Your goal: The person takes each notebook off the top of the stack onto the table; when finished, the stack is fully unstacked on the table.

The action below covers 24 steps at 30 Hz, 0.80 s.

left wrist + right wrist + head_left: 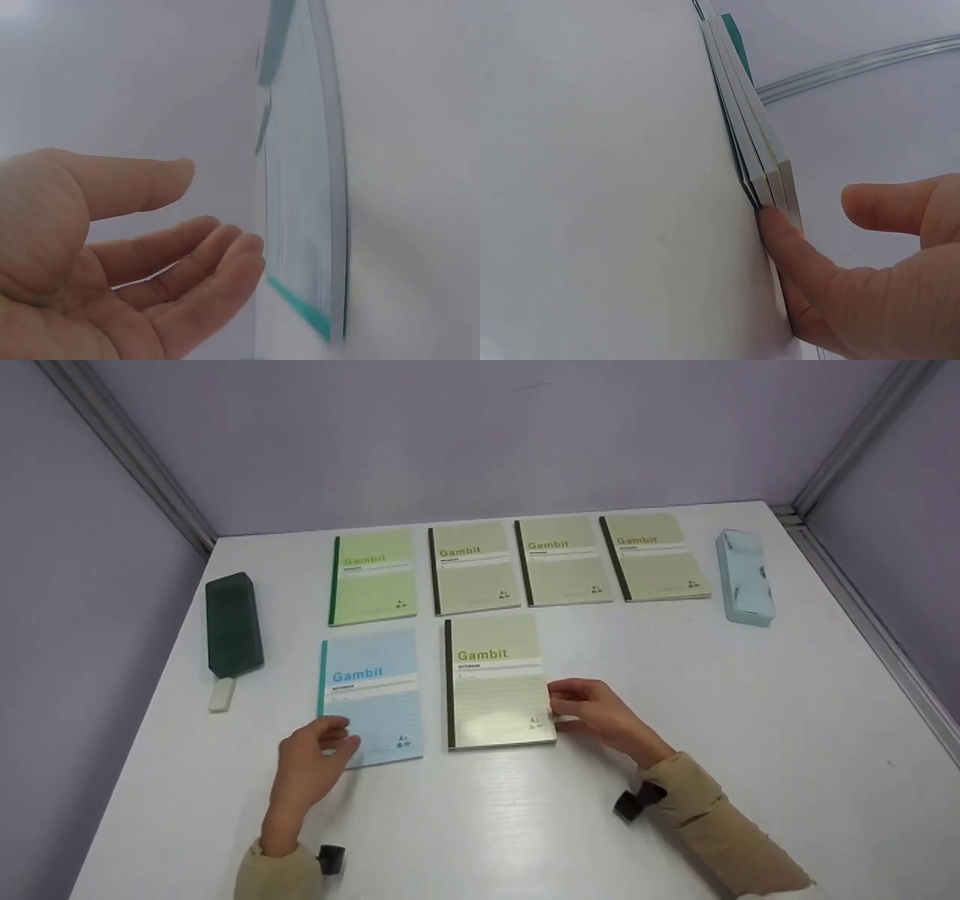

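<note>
A khaki notebook with a black spine [495,690] lies in the front row, and the right wrist view shows layered page edges [754,142] beneath its cover. My right hand [604,712] is at its right side; fingertips [776,225] touch the edge low by the table, while the thumb [885,206] stands apart above. To the left lies a blue notebook with a teal spine [371,701]. My left hand [307,761] is over its lower left corner, with loosely bent fingers [202,292] and the thumb apart, holding nothing.
Along the back lie a green notebook [375,581] and three khaki notebooks, the rightmost [660,574] beside a light blue case [746,577]. A dark green case [234,622] and a small white eraser-like block [222,695] are at the left. Walls enclose the table.
</note>
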Motion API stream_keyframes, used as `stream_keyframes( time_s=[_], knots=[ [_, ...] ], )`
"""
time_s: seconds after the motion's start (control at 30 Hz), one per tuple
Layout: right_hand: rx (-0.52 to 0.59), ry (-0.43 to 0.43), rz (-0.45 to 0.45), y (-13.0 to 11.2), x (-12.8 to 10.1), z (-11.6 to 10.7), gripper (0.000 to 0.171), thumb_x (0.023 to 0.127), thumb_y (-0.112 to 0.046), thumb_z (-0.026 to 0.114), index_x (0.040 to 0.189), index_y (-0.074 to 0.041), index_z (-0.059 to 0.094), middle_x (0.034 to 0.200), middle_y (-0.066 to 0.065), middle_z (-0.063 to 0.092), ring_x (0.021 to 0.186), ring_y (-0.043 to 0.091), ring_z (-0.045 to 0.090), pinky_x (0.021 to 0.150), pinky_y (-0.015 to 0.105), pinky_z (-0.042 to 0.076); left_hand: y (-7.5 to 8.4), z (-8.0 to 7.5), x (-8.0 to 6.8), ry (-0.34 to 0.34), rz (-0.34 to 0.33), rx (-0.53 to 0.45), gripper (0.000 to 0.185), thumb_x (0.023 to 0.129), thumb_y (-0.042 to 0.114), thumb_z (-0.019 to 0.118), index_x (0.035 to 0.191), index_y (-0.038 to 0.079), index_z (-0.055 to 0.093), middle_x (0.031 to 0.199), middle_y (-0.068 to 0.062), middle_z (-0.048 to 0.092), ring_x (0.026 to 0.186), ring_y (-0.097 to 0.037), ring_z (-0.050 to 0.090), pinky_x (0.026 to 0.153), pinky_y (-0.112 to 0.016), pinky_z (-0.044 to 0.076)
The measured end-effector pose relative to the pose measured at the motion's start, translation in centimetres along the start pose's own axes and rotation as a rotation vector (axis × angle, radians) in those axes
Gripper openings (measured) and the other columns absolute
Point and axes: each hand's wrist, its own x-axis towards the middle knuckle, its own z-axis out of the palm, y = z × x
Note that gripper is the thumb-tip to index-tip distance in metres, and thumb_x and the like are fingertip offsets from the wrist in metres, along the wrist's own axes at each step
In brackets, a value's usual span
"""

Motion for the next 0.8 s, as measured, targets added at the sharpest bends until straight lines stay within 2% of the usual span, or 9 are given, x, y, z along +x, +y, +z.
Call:
stream_keyframes(
  time_s=[0.07, 0.13, 0.27, 0.37, 0.47, 0.57, 0.7, 0.8],
  knots=[
    [0.006, -0.007, -0.004, 0.0, 0.0, -0.1, 0.041, 0.095, -0.002, 0.054, 0.133, 0.010, 0.045, 0.123, 0.020, 0.053, 0.101, 0.021, 0.055, 0.090, 0.040, 0.052, 1.2, 1.8, 0.4, -0.029, 0.073, -0.052, 0.031, 0.090, 0.011, 0.066, 0.118, -0.003, 0.062, 0.110, -0.017, 0.065, 0.101, -0.028, 0.062, 0.088, -0.041, 0.052],
    [0.006, -0.009, -0.008, 0.0, 0.1, -0.1, 0.041, 0.095, -0.002, 0.055, 0.134, 0.010, 0.045, 0.122, 0.019, 0.054, 0.100, 0.021, 0.055, 0.089, 0.040, 0.052, 2.3, 3.8, 0.8, -0.079, 0.117, -0.095, 0.034, 0.089, 0.011, 0.067, 0.119, -0.004, 0.061, 0.110, -0.016, 0.065, 0.100, -0.027, 0.063, 0.086, -0.040, 0.053],
    [-0.026, -0.002, -0.021, 0.1, 0.1, -0.1, 0.042, 0.094, -0.001, 0.057, 0.133, 0.010, 0.047, 0.119, 0.019, 0.056, 0.098, 0.020, 0.056, 0.087, 0.039, 0.053, 4.0, 7.0, 1.8, -0.208, 0.123, -0.086, 0.048, 0.090, 0.015, 0.067, 0.129, -0.008, 0.053, 0.114, -0.018, 0.061, 0.097, -0.026, 0.064, 0.082, -0.039, 0.053],
    [-0.061, -0.004, -0.030, 0.2, 0.1, -0.2, 0.044, 0.092, -0.001, 0.060, 0.132, 0.010, 0.047, 0.119, 0.020, 0.057, 0.098, 0.020, 0.058, 0.085, 0.039, 0.054, 4.6, 8.5, 2.6, -0.268, 0.140, -0.053, 0.045, 0.088, 0.015, 0.067, 0.124, -0.009, 0.055, 0.106, -0.017, 0.060, 0.084, -0.022, 0.062, 0.072, -0.035, 0.052],
    [-0.114, -0.002, -0.050, 0.2, 0.1, -0.2, 0.047, 0.089, 0.000, 0.063, 0.132, 0.010, 0.048, 0.118, 0.020, 0.058, 0.098, 0.021, 0.060, 0.082, 0.037, 0.055, 4.8, 9.2, 3.3, -0.291, 0.172, -0.041, 0.034, 0.083, 0.011, 0.068, 0.112, -0.006, 0.060, 0.095, -0.013, 0.058, 0.075, -0.018, 0.055, 0.065, -0.031, 0.047],
    [-0.181, 0.008, -0.081, 0.3, 0.0, -0.3, 0.052, 0.085, 0.000, 0.067, 0.133, 0.010, 0.048, 0.117, 0.020, 0.059, 0.097, 0.020, 0.061, 0.080, 0.034, 0.055, 4.9, 9.3, 3.9, -0.314, 0.179, -0.022, 0.028, 0.078, 0.006, 0.069, 0.104, -0.003, 0.062, 0.090, -0.011, 0.056, 0.073, -0.018, 0.051, 0.063, -0.031, 0.045],
    [-0.230, 0.027, -0.111, 0.5, -0.1, -0.4, 0.056, 0.081, 0.003, 0.070, 0.132, 0.009, 0.048, 0.116, 0.019, 0.060, 0.094, 0.018, 0.060, 0.076, 0.028, 0.054, 5.1, 9.1, 4.4, -0.358, 0.144, 0.005, 0.030, 0.076, 0.002, 0.070, 0.103, -0.002, 0.060, 0.088, -0.009, 0.056, 0.075, -0.019, 0.053, 0.064, -0.031, 0.046],
    [-0.226, 0.019, -0.119, 0.5, -0.1, -0.5, 0.058, 0.078, 0.007, 0.072, 0.132, 0.010, 0.048, 0.115, 0.019, 0.060, 0.092, 0.016, 0.060, 0.075, 0.026, 0.054, 5.2, 9.0, 4.8, -0.372, 0.122, 0.014, 0.036, 0.074, 0.002, 0.072, 0.107, -0.001, 0.059, 0.088, -0.008, 0.057, 0.076, -0.020, 0.053, 0.064, -0.031, 0.045]
  ],
)
